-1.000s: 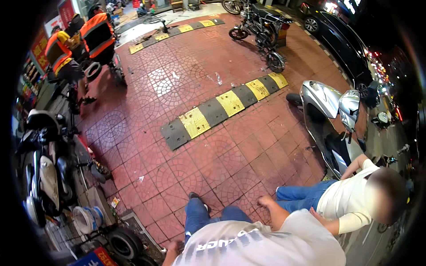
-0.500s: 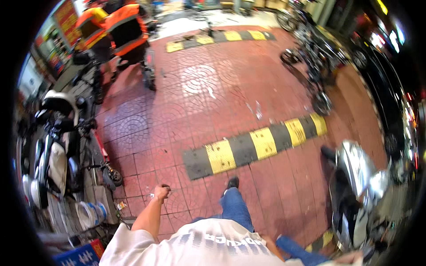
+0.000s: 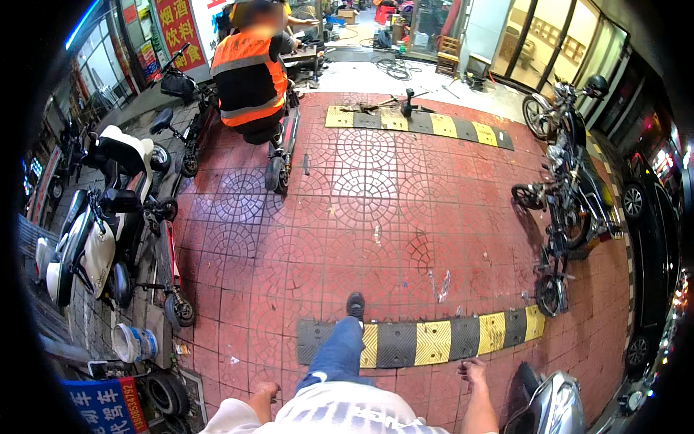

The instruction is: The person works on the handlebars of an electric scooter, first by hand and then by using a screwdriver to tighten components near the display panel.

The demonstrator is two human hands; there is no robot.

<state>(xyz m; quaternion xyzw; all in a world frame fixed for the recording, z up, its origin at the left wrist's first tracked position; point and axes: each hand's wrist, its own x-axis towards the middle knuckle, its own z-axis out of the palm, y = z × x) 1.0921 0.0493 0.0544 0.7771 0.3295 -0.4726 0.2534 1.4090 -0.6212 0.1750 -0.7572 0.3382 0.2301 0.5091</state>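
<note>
Below me is my pale T-shirt, with one jeans-clad leg (image 3: 334, 343) stepping forward, its dark shoe (image 3: 355, 305) just beyond the edge of a black-and-yellow rubber speed ramp (image 3: 434, 340). My left hand (image 3: 268, 390) hangs low at my left, beside the red paving (image 3: 238, 304), fingers slightly bent and apart, with nothing visible in it. My right hand (image 3: 472, 371) is out at my right, nearest the ramp and a silver scooter (image 3: 553, 401), fingers loose and apart, empty.
A person in an orange vest (image 3: 246, 79) is among scooters at back left, another behind them. Scooters (image 3: 101, 246), a bucket (image 3: 130, 341) and tyres (image 3: 165, 394) line the left; motorbikes (image 3: 571, 195) and a black car (image 3: 650, 260) the right. A second ramp (image 3: 419, 124) fronts lit doorways.
My view has swung rightward toward the doorways as I walked forward to the near ramp. The person in white beside me has left the view. My right hand has come into sight.
</note>
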